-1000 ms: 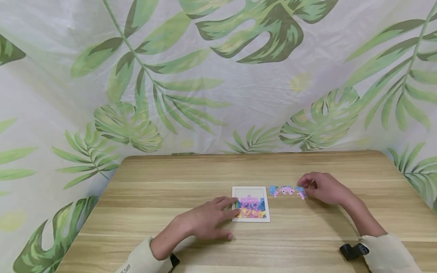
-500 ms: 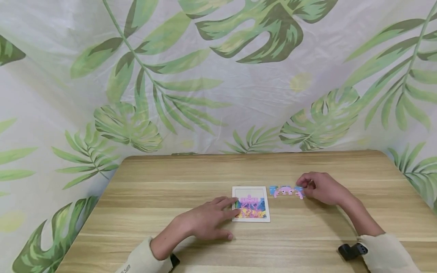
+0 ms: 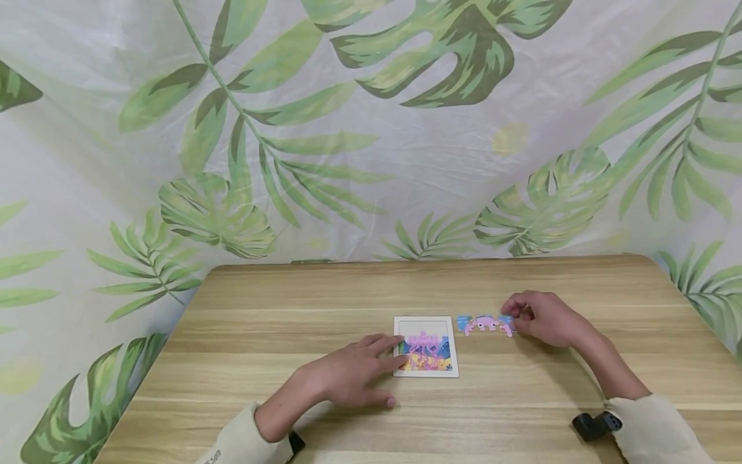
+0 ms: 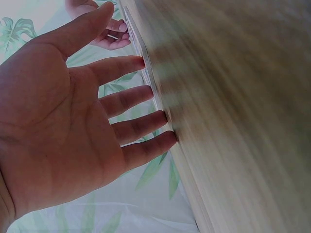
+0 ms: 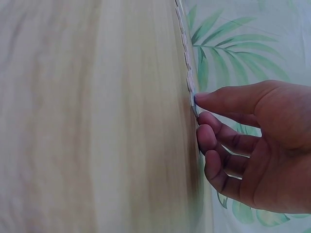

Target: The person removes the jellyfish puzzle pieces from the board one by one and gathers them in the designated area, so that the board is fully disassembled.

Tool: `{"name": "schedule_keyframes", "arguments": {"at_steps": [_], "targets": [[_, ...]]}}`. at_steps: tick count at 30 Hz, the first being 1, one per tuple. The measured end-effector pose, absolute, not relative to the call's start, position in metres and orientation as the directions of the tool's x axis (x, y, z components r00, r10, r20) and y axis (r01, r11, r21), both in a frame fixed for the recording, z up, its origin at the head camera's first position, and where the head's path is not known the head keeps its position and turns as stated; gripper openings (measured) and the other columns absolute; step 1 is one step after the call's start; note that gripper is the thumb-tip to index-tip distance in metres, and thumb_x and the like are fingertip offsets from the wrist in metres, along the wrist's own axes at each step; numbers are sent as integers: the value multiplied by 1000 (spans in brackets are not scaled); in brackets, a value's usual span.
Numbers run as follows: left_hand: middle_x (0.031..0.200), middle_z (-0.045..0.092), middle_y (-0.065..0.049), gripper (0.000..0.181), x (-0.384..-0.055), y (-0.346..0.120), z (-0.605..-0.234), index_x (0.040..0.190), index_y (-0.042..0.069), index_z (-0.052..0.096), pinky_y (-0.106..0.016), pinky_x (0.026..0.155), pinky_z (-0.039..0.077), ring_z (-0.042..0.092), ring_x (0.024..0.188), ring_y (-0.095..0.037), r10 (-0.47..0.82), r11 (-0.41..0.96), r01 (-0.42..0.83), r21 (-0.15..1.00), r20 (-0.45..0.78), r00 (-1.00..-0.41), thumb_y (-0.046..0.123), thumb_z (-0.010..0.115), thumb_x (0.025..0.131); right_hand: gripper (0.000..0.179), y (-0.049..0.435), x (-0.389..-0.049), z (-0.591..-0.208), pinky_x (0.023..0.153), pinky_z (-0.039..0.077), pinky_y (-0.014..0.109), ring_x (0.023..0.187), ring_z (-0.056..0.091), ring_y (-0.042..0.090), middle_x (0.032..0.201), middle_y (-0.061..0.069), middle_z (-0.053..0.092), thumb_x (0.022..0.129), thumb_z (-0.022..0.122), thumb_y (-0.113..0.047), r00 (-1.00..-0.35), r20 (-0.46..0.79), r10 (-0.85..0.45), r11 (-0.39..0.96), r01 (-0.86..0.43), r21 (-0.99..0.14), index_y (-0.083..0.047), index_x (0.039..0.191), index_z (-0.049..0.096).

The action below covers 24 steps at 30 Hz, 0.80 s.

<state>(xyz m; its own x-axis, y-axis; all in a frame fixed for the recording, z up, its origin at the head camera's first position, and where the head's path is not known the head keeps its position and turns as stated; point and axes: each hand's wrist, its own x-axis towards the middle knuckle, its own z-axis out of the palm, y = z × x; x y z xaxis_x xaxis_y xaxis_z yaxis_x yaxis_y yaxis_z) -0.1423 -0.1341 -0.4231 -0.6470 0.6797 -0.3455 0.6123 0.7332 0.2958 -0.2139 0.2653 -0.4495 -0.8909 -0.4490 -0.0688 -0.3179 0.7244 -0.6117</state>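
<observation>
A white-framed jigsaw puzzle board (image 3: 426, 327) lies mid-table in the head view. Its lower part shows a pink and yellow sea picture; the top strip is bare. My left hand (image 3: 350, 374) is spread, with straight fingertips resting on the board's left side. To the right lie a blue-and-pink puzzle piece (image 3: 464, 324) and a pink piece with two eyes (image 3: 485, 324), in a row. My right hand (image 3: 547, 320) pinches the row's right-hand piece (image 3: 505, 325) at its outer edge, flat on the table. In the right wrist view, the thumb (image 5: 214, 101) touches that thin piece.
The wooden table (image 3: 290, 290) reaches back to a leaf-patterned cloth (image 3: 348, 161). A black device (image 3: 597, 425) sits at the right cuff, and part of another (image 3: 297, 443) shows at the left cuff.
My right hand has shifted slightly left, sliding the right-hand puzzle piece closer against the eyed piece. My left hand and the board have stayed put.
</observation>
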Motion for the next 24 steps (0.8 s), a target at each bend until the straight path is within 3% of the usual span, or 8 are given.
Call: {"name": "schedule_keyframes", "arguments": {"at_steps": [24], "targets": [[178,28,-4,71,-144,-135,-425,165,23,45,-54,130,34,28,165,-32,689,725,623,295,-346,-637,50,68,104,18,262,-215,-449,75,51,26,88,62,13,104,2,73,96,75,-7,-892,-70,-446,725,-314,-613,-8,114,75]]}}
